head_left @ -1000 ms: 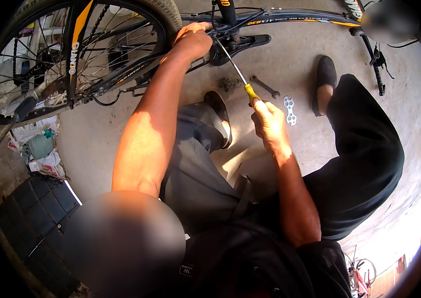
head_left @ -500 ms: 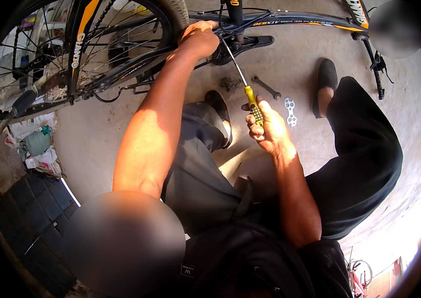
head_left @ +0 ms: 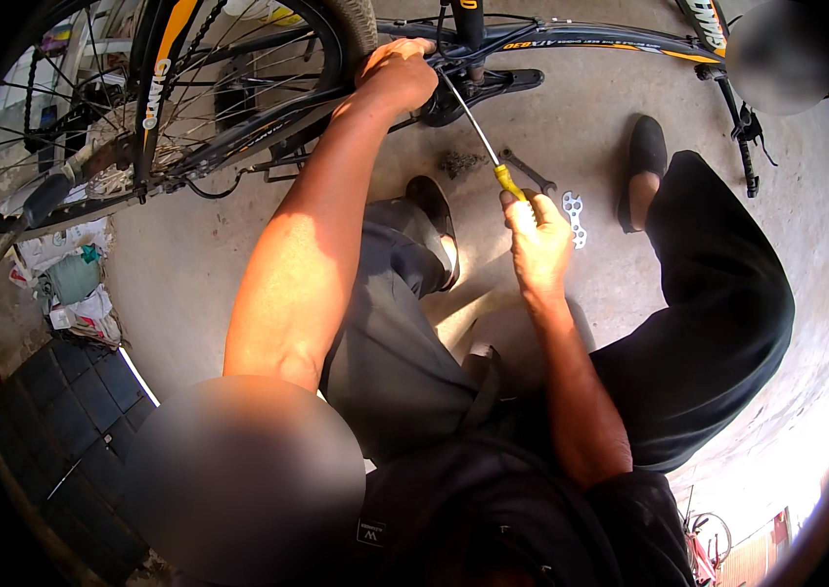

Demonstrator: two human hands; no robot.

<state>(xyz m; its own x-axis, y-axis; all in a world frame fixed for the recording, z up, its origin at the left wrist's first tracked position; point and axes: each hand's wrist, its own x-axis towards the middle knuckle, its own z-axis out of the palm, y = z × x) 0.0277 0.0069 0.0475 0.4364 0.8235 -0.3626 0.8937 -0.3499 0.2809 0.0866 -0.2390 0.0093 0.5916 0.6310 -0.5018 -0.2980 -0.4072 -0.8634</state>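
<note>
My right hand (head_left: 539,240) is wrapped round the yellow handle of a screwdriver (head_left: 476,130). Its long metal shaft slants up and left to the bottom bracket area of a black and orange bicycle (head_left: 590,42); I cannot make out exactly what the tip touches. Up by the rear tyre (head_left: 354,31), my left hand (head_left: 402,76) is closed at the frame near the cranks, and its fingers are mostly hidden behind the back of the hand. A crank arm with a pedal (head_left: 517,80) lies just right of the screwdriver's tip.
On the concrete floor are an open-ended wrench (head_left: 530,171), a silver multi-hole flat spanner (head_left: 574,219) and a dark chain-like heap (head_left: 460,163). Bags and cloths (head_left: 75,282) lie at the left, above dark panels (head_left: 62,440). My feet flank the tools.
My right hand has turned over on the screwdriver handle, its back now facing up and covering more of the grip. The handle has shifted slightly right. My left hand stays at the frame.
</note>
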